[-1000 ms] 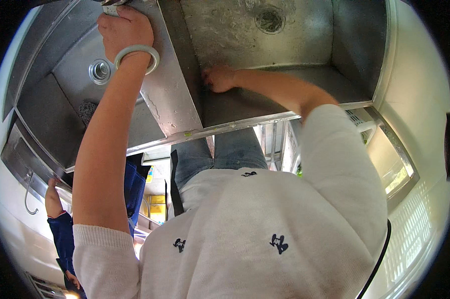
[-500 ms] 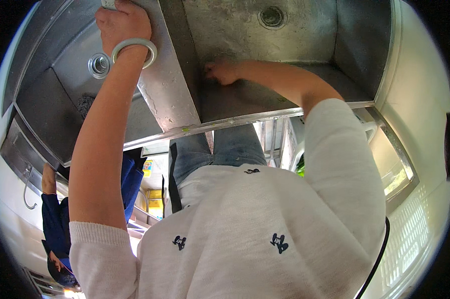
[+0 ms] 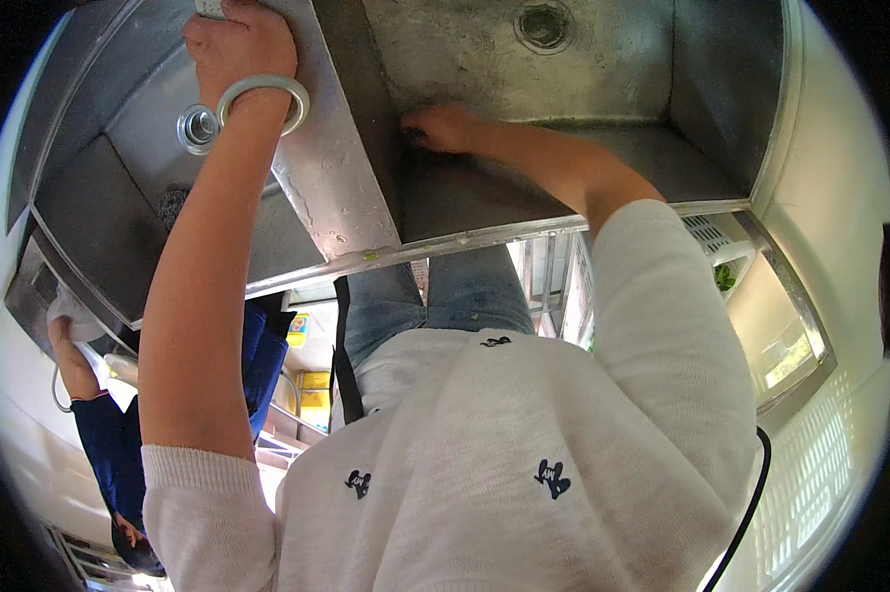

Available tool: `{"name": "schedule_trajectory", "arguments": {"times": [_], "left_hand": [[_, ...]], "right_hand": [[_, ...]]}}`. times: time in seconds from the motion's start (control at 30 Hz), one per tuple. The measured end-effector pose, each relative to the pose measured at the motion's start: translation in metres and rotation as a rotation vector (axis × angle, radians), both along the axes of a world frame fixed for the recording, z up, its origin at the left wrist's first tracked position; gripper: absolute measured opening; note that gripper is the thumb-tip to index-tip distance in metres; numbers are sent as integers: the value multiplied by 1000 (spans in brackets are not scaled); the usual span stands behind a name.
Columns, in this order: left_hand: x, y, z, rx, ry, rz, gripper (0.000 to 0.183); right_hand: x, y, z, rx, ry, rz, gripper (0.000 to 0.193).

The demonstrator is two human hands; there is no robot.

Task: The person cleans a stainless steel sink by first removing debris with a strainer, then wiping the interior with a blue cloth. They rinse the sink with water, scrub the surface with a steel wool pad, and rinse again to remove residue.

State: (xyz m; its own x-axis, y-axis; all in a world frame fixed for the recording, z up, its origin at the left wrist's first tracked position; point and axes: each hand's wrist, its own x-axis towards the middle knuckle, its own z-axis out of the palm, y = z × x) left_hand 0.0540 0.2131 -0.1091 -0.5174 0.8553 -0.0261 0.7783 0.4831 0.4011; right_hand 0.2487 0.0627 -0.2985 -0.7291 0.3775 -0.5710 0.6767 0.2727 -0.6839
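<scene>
My left hand (image 3: 243, 49), with a pale bangle (image 3: 302, 104) at its wrist, is closed around a whitish piece (image 3: 210, 8) above the metal divider (image 3: 331, 183). Most of that piece is cut off by the picture's upper edge, so its kind cannot be told. Deep in the right sink basin (image 3: 603, 84), my right hand (image 3: 445, 129) is closed near the front left corner, by the divider's side wall. Something small and dark shows at its fingertips, too unclear to name. A dark, rough-looking scrubber (image 3: 173, 205) lies in the left basin (image 3: 134, 163), partly behind my left forearm.
Each basin has a round drain, the left (image 3: 198, 128) and the right (image 3: 543, 27). The sink's front rim (image 3: 445, 244) runs across before my waist. A person in dark blue (image 3: 109, 444) is at the left. A white basket (image 3: 706, 235) with greens stands below right.
My right hand has shifted slightly within the same corner of the basin. The other person's arm has moved up toward a whitish thing. More of the white basket now shows beside my right sleeve.
</scene>
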Motion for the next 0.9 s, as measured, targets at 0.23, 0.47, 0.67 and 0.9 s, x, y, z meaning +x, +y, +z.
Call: {"name": "schedule_trajectory", "arguments": {"times": [0.23,0.47,0.67,0.9], "left_hand": [[-6,0,-4,-54,23,3,58],[6,6,2,-42,42,43,56],[-1,2,-1,-14,37,-1,55],[0,-2,1,2,27,-35,56]], "right_hand": [[-10,61,26,289,-178,-502,32],[-40,34,-16,480,86,-610,31],[-29,8,9,-187,-324,14,27],[2,0,-32,-128,-273,309,35]]}}
